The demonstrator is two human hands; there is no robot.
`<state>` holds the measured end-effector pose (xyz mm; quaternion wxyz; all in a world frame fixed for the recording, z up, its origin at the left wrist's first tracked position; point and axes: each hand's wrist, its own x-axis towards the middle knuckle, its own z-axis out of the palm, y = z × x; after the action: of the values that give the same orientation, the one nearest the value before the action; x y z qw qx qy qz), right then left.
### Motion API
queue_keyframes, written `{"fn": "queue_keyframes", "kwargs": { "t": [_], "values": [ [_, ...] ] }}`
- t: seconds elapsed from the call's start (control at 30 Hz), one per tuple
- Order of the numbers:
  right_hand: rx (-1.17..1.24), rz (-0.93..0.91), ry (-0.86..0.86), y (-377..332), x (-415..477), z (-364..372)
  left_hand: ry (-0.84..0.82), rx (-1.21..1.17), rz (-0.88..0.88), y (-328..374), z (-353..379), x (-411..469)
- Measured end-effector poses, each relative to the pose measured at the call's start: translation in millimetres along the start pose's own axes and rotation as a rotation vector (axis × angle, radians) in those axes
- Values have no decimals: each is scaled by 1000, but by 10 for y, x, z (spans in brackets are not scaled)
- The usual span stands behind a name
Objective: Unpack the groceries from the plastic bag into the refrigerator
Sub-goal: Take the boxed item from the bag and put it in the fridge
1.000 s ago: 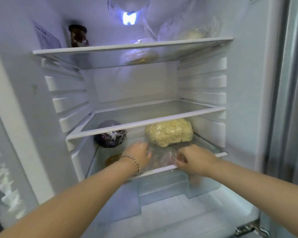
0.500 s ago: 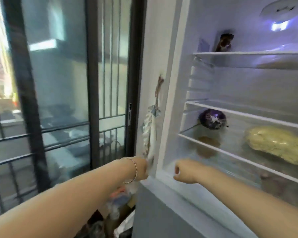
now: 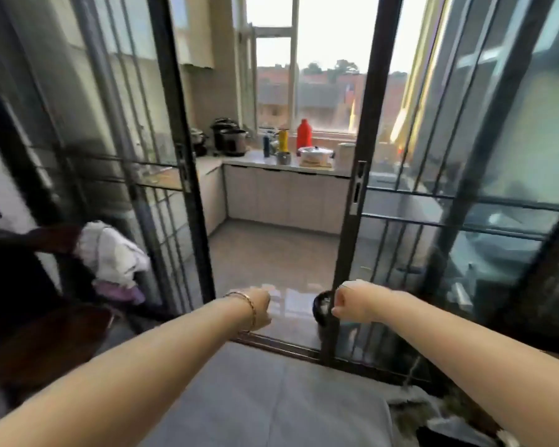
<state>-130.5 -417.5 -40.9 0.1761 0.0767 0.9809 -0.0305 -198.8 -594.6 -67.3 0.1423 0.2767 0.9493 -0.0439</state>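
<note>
Before the sliding glass doors [image 3: 355, 175], over grey floor [image 3: 239, 398], left hand [image 3: 259, 307] and right hand [image 3: 345, 303] hang, fingers hidden: grip unclear.

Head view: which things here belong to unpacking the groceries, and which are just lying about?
Job: left hand, right hand; no groceries seen in either. The refrigerator is not in view.
Lying about: red bottle, yellow bottle, lidded pot, white cloth, sliding door frame.

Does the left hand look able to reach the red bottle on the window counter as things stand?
Probably not. The left hand is near the door track; the red bottle stands on the far counter, across the kitchen floor. The sliding doors between stand open.
</note>
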Motion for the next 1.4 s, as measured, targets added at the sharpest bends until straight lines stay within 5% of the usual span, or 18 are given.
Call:
{"fn": "queue_keyframes", "kwargs": {
  "t": [0.23, 0.43, 1.0, 1.2, 1.4],
  "values": [
    [-185, -444, -38, -3345, 584, -23, 7, -98, -476, -2992, 541, -1587],
    [-231, -743, -76, -5703, 546, 88, 66, -213, -824, -4704, 951, -3009],
    [-368, -1331, -87, -9732, 1076, 517, 387, -423, -1527, -7518, 1870, -4724],
    [-264, -1511, -80, -10763, 932, 703, 382, -578, -1654, -8121, 2335, -5212],
    [-13, -1551, -145, -11614, 659, 1274, 160, -764, -1300, -8690, 2972, -5499]
  ]
}}
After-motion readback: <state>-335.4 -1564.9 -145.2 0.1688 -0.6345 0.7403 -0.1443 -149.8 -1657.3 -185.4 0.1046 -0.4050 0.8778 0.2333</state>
